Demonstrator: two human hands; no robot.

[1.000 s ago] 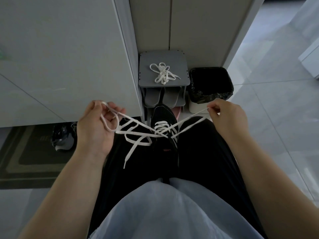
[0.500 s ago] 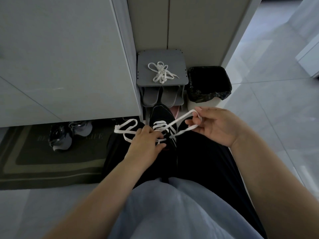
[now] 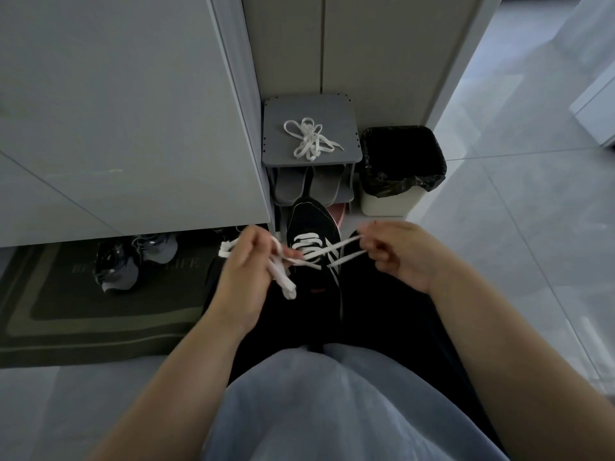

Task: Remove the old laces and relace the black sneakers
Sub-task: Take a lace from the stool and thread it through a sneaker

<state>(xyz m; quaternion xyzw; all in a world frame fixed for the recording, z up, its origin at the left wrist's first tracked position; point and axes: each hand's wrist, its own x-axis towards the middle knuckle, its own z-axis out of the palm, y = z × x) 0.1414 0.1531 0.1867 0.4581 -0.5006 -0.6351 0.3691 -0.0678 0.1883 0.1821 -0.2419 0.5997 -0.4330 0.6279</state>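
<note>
A black sneaker (image 3: 312,224) rests on my lap between my knees, toe pointing away. A white lace (image 3: 309,246) crosses its lower eyelets. My left hand (image 3: 248,271) grips a bunch of the lace's left side just left of the shoe, with a short piece hanging below the fingers. My right hand (image 3: 396,254) pinches two strands that run taut from the eyelets to the right. A second white lace (image 3: 309,138) lies tangled on the grey rack top (image 3: 339,111).
Grey slippers (image 3: 307,184) sit under the rack, a black-lined waste bin (image 3: 399,168) stands to its right. Other dark sneakers (image 3: 133,257) lie on a dark mat (image 3: 100,314) under the white cabinet (image 3: 116,111) at left. Pale tiled floor lies to the right.
My left hand came in from the far left to the shoe, then shifted slightly left gathering the lace. My right hand dropped closer to the shoe and now holds its strands taut.
</note>
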